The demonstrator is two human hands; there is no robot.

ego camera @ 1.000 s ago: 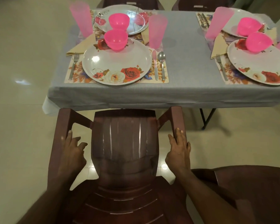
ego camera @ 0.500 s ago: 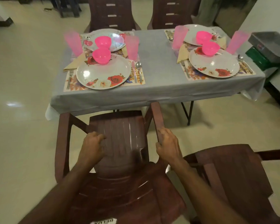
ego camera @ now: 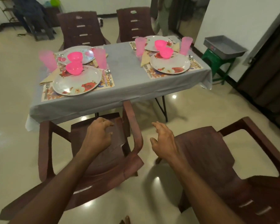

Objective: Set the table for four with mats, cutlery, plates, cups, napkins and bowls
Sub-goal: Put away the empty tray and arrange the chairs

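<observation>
Hands (ego camera: 98, 136) now off chair (ego camera: 103, 160)

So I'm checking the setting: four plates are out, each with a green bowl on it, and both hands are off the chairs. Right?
Not quite: the bowls are pink, not green, as the head view shows. Four plates are out, each with a bowl, and the left hand and right hand hold nothing.

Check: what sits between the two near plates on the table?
Head view: past the near-left plate lie cutlery and mat edge, then bare grey cloth, before the near-right plate.
</observation>
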